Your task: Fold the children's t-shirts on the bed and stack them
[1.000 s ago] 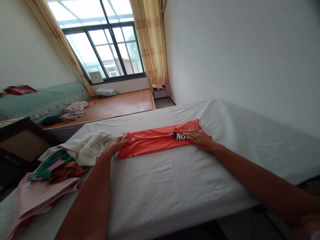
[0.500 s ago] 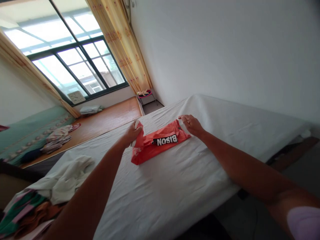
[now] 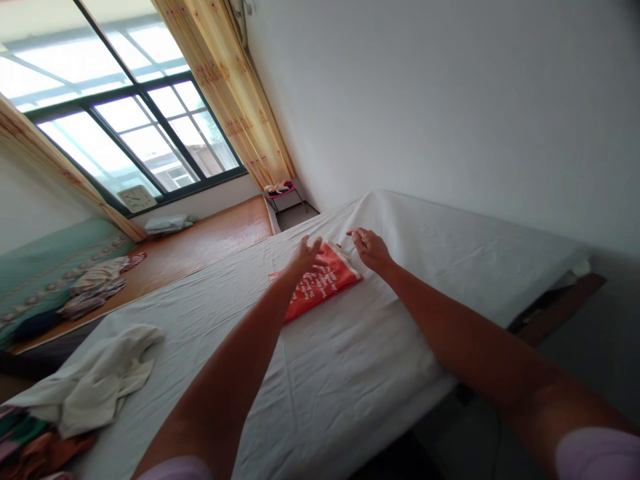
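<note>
An orange-red garment [image 3: 320,288] lies folded into a small rectangle on the white bed sheet [image 3: 350,360], small white lettering on its upper face. My left hand [image 3: 305,257] rests on its far left part with fingers stretched out flat. My right hand [image 3: 369,247] hovers at the garment's far right corner, fingers loosely curled and apart, nothing visibly in them. Both forearms reach forward over the bed.
A pile of clothes [image 3: 90,380], white on top with green and orange pieces beneath, sits at the bed's left end. Beyond the bed is a wooden platform [image 3: 200,243] with more clothing [image 3: 95,287], a window, a curtain and a small stool [image 3: 283,192].
The garment went from a long strip to a short rectangle: my left hand carried its left end over to the right. The view swung right, so the clothes pile slid to the left edge.
</note>
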The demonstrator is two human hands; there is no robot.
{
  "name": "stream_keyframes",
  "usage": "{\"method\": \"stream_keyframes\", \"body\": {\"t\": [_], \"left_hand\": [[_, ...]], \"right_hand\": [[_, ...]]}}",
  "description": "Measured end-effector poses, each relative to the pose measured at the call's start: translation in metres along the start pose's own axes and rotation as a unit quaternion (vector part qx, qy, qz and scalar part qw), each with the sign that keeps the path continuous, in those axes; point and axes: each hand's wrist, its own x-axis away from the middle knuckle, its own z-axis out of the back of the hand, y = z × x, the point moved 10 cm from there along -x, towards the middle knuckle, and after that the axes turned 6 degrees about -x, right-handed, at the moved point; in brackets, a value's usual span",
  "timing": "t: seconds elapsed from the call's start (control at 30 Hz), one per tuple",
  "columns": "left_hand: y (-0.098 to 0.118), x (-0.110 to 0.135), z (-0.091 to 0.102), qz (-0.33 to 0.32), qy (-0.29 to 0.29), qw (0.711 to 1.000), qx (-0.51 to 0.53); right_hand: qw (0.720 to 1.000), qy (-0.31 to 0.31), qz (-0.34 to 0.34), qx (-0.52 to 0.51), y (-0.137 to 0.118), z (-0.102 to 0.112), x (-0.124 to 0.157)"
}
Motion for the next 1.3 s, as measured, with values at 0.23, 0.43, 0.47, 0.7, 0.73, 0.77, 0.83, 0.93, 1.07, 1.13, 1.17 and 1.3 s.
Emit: {"method": "stream_keyframes", "body": {"t": [0.23, 0.43, 0.47, 0.7, 0.73, 0.77, 0.83, 0.93, 1.07, 1.13, 1.17, 1.3], "left_hand": [[-0.021, 0.041, 0.049, -0.220, 0.088, 0.921, -0.309], [-0.078, 0.069, 0.014, -0.180, 0.019, 0.865, -0.469], [-0.082, 0.071, 0.016, -0.164, 0.021, 0.865, -0.474], [-0.094, 0.088, 0.028, -0.137, 0.010, 0.874, -0.466], [-0.094, 0.090, 0.028, -0.142, 0.015, 0.874, -0.464], [-0.093, 0.091, 0.028, -0.147, 0.020, 0.874, -0.462], [-0.092, 0.092, 0.029, -0.156, 0.030, 0.874, -0.459], [-0.091, 0.094, 0.031, -0.164, 0.040, 0.877, -0.450], [-0.090, 0.097, 0.035, -0.180, 0.047, 0.882, -0.433], [-0.088, 0.099, 0.037, -0.195, 0.056, 0.885, -0.419], [-0.088, 0.099, 0.039, -0.200, 0.062, 0.888, -0.409], [-0.088, 0.095, 0.051, -0.208, 0.107, 0.906, -0.352]], "right_hand": [[0.970, -0.130, 0.206, 0.018, -0.085, -0.063, 0.041], [0.932, -0.324, 0.089, 0.135, -0.034, -0.139, 0.067], [0.937, -0.311, 0.048, 0.154, -0.015, -0.135, 0.063], [0.971, -0.207, -0.054, 0.110, 0.034, -0.098, 0.034], [0.972, -0.202, -0.075, 0.098, 0.035, -0.097, 0.029], [0.970, -0.202, -0.103, 0.085, 0.036, -0.097, 0.024], [0.960, -0.207, -0.180, 0.047, 0.041, -0.099, 0.014], [0.929, -0.201, -0.309, -0.041, 0.047, -0.101, 0.007], [0.890, -0.232, -0.377, -0.109, 0.042, -0.113, 0.009], [0.869, -0.259, -0.398, -0.143, 0.038, -0.120, 0.015], [0.858, -0.272, -0.404, -0.163, 0.034, -0.124, 0.019], [0.838, -0.294, -0.388, -0.248, 0.007, -0.132, 0.020]]}}
